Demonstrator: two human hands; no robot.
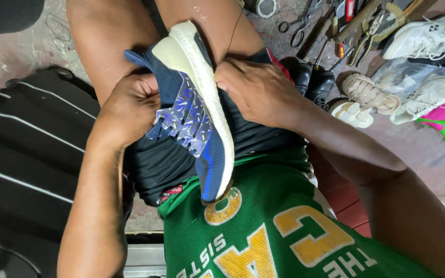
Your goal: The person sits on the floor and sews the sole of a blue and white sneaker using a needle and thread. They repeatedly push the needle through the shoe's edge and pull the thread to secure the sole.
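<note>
Navy running shoe [194, 110]: white sole, patterned blue side panel, lying on its side across the lap, toe against the green jersey [263, 226]. Left hand [130, 105]: grip closed on the upper at the lacing. Right hand [258, 90]: fingers curled over the sole edge, grip closed on it. On the floor to the right: tan sandals [364, 95], white sneakers [426, 38], scissors [298, 31], pliers [366, 38], black shoes [312, 77].

shoe-repair workshop – pliers [368, 37], scissors [302, 27], sandals [366, 92] on floor
</note>
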